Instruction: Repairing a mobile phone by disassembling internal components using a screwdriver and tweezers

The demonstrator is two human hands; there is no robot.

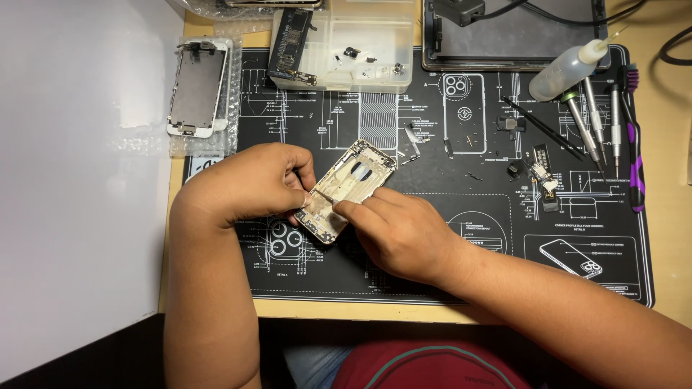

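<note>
We've got the gutted phone shell (346,191) pinched in both hands, left hand (252,184) gripping its edge, right hand (396,230) fingertips pressing inside; removed screen (197,88) lies up-left of it, screws still unsorted.

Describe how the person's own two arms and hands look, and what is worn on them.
Both forearms are bare up to the frame's edge, with no sleeve in view. The left hand and the right hand wear no gloves, and no ring, watch or wristband shows on them. The fingernails are short and unpainted. At the bottom edge, red cloth with a pale stripe shows on the person's body.
</note>
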